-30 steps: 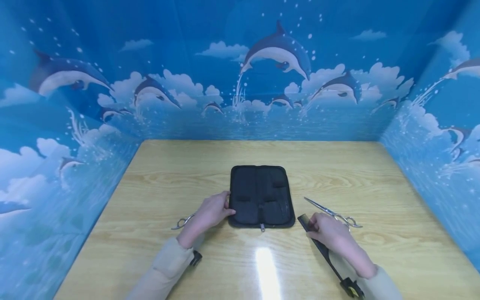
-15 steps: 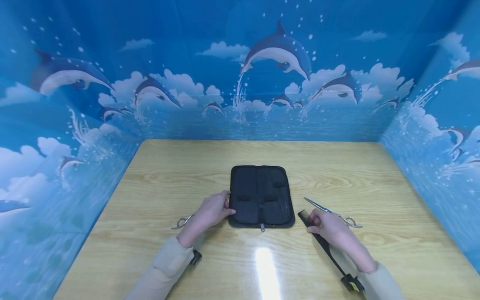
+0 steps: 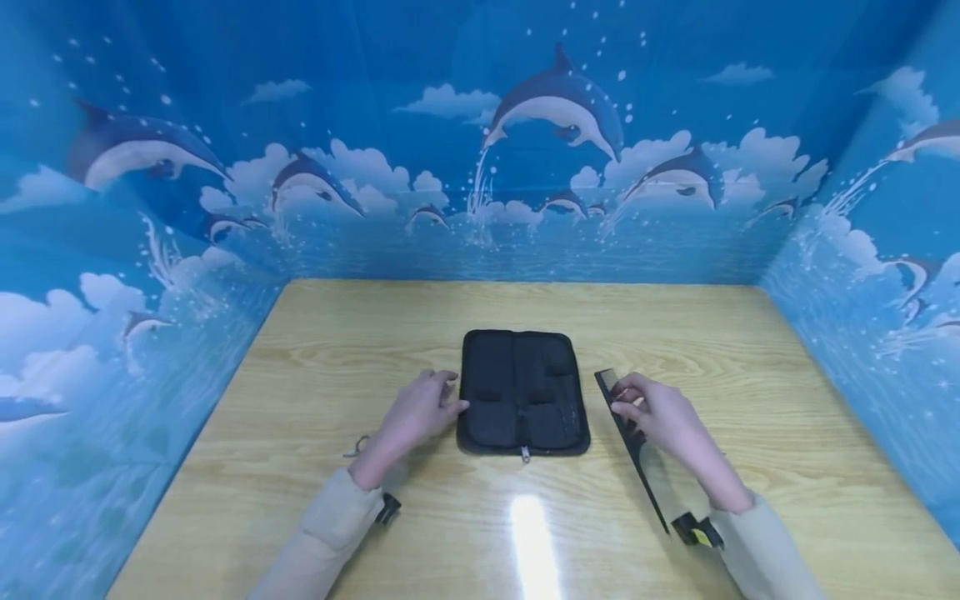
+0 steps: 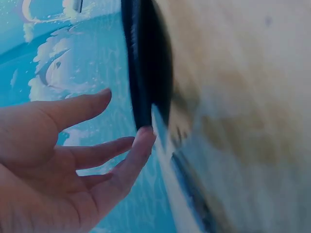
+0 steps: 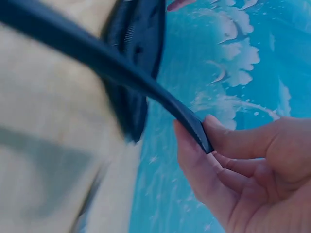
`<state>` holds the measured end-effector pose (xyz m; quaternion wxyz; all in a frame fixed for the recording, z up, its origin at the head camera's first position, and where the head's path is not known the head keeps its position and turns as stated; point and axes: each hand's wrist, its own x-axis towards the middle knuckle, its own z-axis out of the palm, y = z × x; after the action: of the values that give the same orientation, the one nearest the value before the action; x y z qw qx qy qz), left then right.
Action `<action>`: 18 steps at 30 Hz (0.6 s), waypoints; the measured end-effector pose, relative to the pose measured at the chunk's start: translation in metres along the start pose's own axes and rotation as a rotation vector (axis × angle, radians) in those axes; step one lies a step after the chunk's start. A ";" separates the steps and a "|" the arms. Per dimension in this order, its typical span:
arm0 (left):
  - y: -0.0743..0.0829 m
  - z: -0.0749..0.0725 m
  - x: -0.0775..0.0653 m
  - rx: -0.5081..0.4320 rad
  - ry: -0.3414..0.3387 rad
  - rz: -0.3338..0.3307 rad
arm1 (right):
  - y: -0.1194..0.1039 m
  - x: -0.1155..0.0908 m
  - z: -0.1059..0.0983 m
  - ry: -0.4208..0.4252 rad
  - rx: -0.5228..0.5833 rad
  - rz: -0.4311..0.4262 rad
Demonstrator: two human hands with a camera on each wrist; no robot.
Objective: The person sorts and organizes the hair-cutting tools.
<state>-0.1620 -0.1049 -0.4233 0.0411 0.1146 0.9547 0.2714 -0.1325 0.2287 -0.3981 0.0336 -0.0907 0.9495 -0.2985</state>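
Observation:
A black zip case [image 3: 491,427] lies unfolded on the table, its inner side with small loops facing up. At its left edge is my left hand [image 3: 422,410], fingers loosely bent and apart; one fingertip [image 4: 145,136] touches the case's edge in the left wrist view. My right hand [image 3: 662,414] pinches a black comb [image 5: 121,68] near one end between thumb and fingers. The comb is held above the table, to the right of the case, slanting back toward me. Behind my left wrist lies a pair of scissors with one finger ring [image 3: 362,445] showing.
A second, thin metal tool [image 5: 90,199] lies blurred on the table below my right hand; the hand and arm mostly hide it in the head view. The wood-grain table [image 3: 375,325] is bounded by blue dolphin-print walls [image 3: 360,225] at the back and sides.
My right hand has raised the comb off the table and moved it forward, covering the scissors on that side. The left hand has shifted slightly forward along the case's edge.

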 end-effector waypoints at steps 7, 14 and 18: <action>0.016 -0.015 0.009 -0.124 0.109 0.097 | -0.033 0.024 -0.005 0.040 0.174 -0.031; 0.049 -0.014 0.016 -0.382 0.037 0.181 | -0.063 0.044 0.010 0.047 0.424 -0.048; 0.059 -0.009 0.018 -0.525 -0.010 0.163 | -0.074 0.050 0.020 0.040 0.525 -0.036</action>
<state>-0.1687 -0.0563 -0.3851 0.0521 0.1778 0.8390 0.5116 -0.1676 0.1485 -0.3722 0.0318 -0.0899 0.8382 -0.5370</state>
